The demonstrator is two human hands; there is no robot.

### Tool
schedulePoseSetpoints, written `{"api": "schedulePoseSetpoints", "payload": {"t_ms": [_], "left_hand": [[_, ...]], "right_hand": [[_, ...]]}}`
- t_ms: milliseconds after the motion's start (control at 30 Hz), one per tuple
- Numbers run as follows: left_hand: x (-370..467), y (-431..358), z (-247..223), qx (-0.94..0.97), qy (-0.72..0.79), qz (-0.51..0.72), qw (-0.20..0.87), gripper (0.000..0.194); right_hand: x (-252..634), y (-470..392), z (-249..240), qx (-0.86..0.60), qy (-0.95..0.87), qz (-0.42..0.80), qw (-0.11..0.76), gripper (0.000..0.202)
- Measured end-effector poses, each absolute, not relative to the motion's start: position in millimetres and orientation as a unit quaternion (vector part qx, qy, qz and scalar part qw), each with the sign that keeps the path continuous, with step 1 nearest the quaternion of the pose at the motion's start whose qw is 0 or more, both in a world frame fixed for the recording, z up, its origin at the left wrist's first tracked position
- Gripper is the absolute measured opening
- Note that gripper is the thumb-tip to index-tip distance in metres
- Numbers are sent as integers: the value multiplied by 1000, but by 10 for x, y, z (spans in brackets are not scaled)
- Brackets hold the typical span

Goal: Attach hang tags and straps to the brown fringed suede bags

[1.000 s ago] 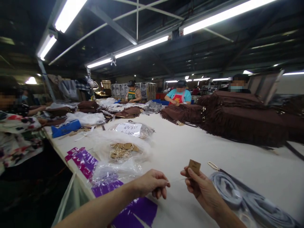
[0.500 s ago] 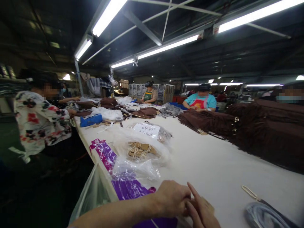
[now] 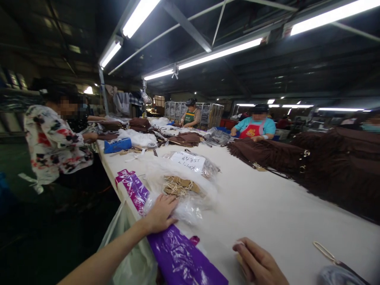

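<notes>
Insp. A: Loc. of the brown tags (image 3: 187, 183)?

Insp. B: Ctr of frame, w/ white strings (image 3: 175, 190), amid a clear plastic bag (image 3: 188, 210) on the white table (image 3: 255, 198). Labelled pkg (image 3: 190, 161) just beyond.

Insp. A: L hand (image 3: 162, 213)?

Insp. B: Palm down at lower ctr-left, fingers extended, resting on the bag's near edge. No firm grasp obs.

Insp. A: R hand (image 3: 257, 261)?

Insp. B: Lower right of ctr, over the table, fingers curled, thumb close to fingertips. Contents, if any: can't tell. Metal clip (image 3: 324, 251) lies to its right.

Insp. A: Which is nearer, & what axis?

Insp. B: L, by far; tags just above its fingertips, slightly right. From R hand they lie up & left, well apart. Pile's long axis approx. left-right, dipping toward the right. Purple pkg (image 3: 181, 255) runs diagonally below L hand.
</notes>
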State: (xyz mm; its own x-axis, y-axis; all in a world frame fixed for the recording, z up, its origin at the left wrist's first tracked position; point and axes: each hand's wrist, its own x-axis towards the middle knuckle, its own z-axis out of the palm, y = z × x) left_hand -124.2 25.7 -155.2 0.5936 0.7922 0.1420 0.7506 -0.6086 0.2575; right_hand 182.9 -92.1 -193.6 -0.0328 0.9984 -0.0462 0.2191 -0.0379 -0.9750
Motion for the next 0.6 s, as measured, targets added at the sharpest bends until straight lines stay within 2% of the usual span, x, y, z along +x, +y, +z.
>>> {"api": "schedulePoseSetpoints", "payload": {"t_ms": [67, 167, 400, 500, 600], "left_hand": [[-1261, 314, -1644, 896, 410, 148, 84, 48], [-1263, 343, -1702, 903, 387, 165, 92, 47], [-1286, 331, -1702, 908, 364, 173, 111, 53], [-1289, 306, -1686, 908, 357, 180, 124, 52], [-1288, 280, -1658, 910, 349, 178, 135, 51]], "right_hand": [[1770, -745, -1875, -545, -526, 489, 433, 53], [1633, -512, -1796, -543, -524, 500, 425, 50], [1246, -169, -1796, -586, -612, 318, 425, 44], [1172, -79, -1832, -585, -633, 302, 407, 48], [1135, -46, -1837, -555, -690, 299, 356, 42]]}}
